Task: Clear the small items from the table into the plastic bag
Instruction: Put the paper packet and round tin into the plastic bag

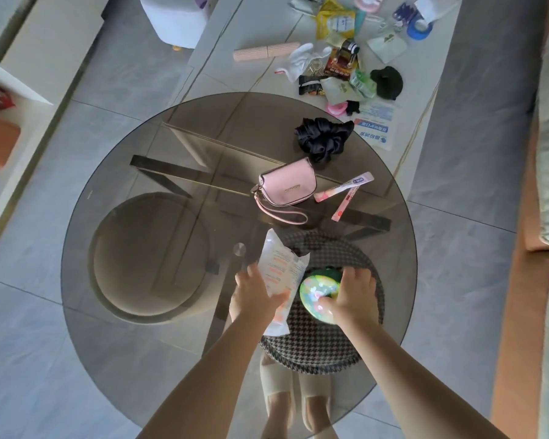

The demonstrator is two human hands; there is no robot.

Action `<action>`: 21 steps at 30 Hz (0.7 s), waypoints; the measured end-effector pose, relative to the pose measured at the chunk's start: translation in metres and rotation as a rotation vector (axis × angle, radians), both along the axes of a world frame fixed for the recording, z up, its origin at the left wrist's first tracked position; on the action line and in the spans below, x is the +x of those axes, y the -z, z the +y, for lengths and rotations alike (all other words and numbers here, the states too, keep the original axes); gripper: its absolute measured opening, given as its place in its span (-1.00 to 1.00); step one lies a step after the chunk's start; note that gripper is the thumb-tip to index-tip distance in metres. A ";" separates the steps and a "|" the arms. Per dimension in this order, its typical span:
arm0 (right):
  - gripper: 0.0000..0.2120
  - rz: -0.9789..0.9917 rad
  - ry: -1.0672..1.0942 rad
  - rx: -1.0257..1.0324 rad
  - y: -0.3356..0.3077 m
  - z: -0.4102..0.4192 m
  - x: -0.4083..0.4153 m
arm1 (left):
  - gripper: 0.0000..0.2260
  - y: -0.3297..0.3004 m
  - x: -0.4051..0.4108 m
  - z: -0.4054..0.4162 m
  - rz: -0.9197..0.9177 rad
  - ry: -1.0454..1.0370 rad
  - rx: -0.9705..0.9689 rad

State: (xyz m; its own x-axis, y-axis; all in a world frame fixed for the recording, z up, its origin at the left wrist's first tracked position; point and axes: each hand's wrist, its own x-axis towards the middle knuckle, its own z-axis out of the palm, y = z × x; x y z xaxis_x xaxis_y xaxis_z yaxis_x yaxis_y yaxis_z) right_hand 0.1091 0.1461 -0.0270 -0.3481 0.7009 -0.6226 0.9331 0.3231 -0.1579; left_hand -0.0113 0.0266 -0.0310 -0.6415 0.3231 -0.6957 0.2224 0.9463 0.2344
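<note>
Under the round smoked-glass tabletop (pixel 114 223) a pale round stool (pixel 146 258) shows through at the left. Near the front edge, the left hand (pixel 254 296) has its grip clamped on a white plastic bag (pixel 281 267) with orange print, thumb across the lower part and fingers behind it, the bag tilting up and away from the person. Just beside it, the right hand (pixel 354 296) holds a round green-and-pink patterned item (pixel 319 294), its grip closed over the item's right side with the thumb on its face; the item touches the bag's right edge. Below both, through the glass, sits a houndstooth stool (pixel 324 340). Farther back on the glass lie a pink wristlet pouch (pixel 287 186), two pink sachet sticks (pixel 346 193) just right of it, and a black scrunchie (pixel 324 137) beyond. A scatter of packets (pixel 346 58) and a blue tape roll (pixel 420 28) covers the white tabletop (pixel 260 26) behind.
</note>
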 end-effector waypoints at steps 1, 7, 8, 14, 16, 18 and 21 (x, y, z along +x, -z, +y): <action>-0.41 0.039 0.061 -0.050 -0.002 -0.001 0.002 | -0.29 -0.002 0.002 0.000 -0.015 -0.019 0.019; -0.45 0.259 0.347 -0.196 -0.027 0.002 0.028 | -0.34 -0.031 0.011 -0.006 -0.120 -0.181 0.192; -0.43 0.299 0.373 -0.216 -0.035 0.003 0.033 | -0.37 -0.040 0.013 -0.006 -0.147 -0.213 0.233; -0.41 0.439 0.491 -0.273 -0.097 0.000 0.061 | -0.44 -0.101 0.031 -0.006 -0.216 -0.254 0.348; -0.52 0.440 0.516 -0.276 -0.119 -0.002 0.070 | -0.44 -0.117 0.037 -0.004 -0.251 -0.265 0.393; -0.54 0.478 0.578 -0.293 -0.139 -0.002 0.080 | -0.47 -0.133 0.044 -0.001 -0.270 -0.261 0.429; -0.49 0.518 0.732 -0.331 -0.162 0.001 0.096 | -0.58 -0.153 0.056 0.006 -0.309 -0.254 0.466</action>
State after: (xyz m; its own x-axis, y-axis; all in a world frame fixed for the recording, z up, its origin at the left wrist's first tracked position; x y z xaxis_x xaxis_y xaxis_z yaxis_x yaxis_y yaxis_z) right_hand 0.2055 0.1473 0.1353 -0.1815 0.6700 -0.7198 0.6742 -0.4481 -0.5871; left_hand 0.0447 0.0330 0.1219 -0.5293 0.5016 -0.6842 -0.1415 0.7430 0.6542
